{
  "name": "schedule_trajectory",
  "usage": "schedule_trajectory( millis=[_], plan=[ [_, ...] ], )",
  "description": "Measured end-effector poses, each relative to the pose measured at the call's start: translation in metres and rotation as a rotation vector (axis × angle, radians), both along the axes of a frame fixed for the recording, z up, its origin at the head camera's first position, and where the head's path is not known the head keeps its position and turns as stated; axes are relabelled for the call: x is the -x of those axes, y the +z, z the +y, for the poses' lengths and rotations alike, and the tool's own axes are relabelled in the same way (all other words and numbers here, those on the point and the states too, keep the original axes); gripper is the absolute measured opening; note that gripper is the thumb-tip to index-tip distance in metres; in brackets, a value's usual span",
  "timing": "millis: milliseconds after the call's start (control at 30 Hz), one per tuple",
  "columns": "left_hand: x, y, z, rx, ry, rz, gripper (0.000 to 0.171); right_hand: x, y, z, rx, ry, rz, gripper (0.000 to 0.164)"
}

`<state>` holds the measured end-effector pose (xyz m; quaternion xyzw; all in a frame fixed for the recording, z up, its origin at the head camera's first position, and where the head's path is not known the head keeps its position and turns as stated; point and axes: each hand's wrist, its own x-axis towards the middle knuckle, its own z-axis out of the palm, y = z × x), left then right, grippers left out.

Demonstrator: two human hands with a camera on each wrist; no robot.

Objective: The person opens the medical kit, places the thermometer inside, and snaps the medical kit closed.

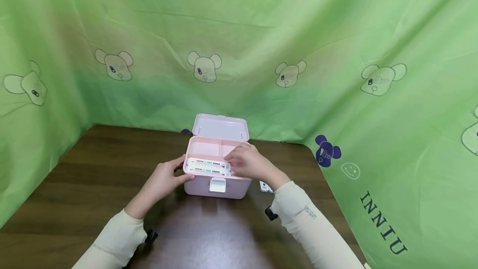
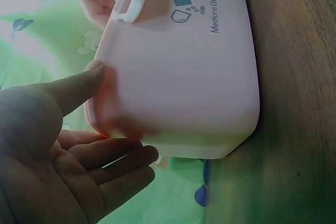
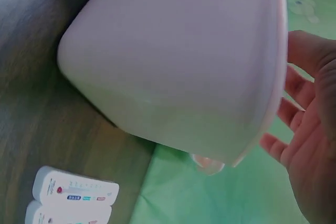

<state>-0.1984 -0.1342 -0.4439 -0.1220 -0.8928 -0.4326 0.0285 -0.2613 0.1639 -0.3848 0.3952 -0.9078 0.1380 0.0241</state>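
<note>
A pink medicine box (image 1: 218,188) stands with its lid (image 1: 220,127) raised; "Medicine Chest" is printed on the front in the left wrist view. My left hand (image 1: 164,179) grips its left front corner, thumb at the front rim and fingers along the side. Inside, two flat white thermometer cases (image 1: 203,167) lie side by side in the front section of the pink tray (image 1: 204,147). Above the right part of the tray, my right hand (image 1: 248,163) reaches in with bent fingers at the cases' right ends. Its fingertips are partly hidden; I cannot tell whether they hold a case.
Two more white thermometer cases (image 3: 76,187) lie on the brown wooden table (image 1: 213,235), to the right of the box. A white latch (image 1: 218,185) hangs on the box front. A green cloth (image 1: 239,94) with bear prints surrounds the table at the back and sides.
</note>
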Motion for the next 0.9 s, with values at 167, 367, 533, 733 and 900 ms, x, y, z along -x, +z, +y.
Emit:
schedule_trajectory(
  millis=[167, 367, 533, 733, 900],
  plan=[
    [-0.002, -0.003, 0.002, -0.019, -0.005, -0.004, 0.078, -0.008, -0.005, 0.014, 0.088, -0.038, -0.009, 0.027],
    [-0.002, -0.002, 0.002, -0.01, 0.017, 0.017, 0.076, -0.018, -0.006, 0.031, 0.237, -0.119, 0.049, 0.029],
    [-0.001, 0.0, 0.0, -0.011, 0.035, 0.063, 0.069, -0.022, -0.008, 0.046, 0.355, -0.194, 0.088, 0.029],
    [-0.002, 0.002, 0.001, -0.021, 0.039, 0.078, 0.069, -0.028, -0.019, 0.062, 0.446, -0.273, 0.103, 0.031],
    [-0.003, 0.002, 0.002, -0.01, 0.044, 0.064, 0.069, -0.035, -0.029, 0.073, 0.491, -0.338, 0.132, 0.033]
  ],
)
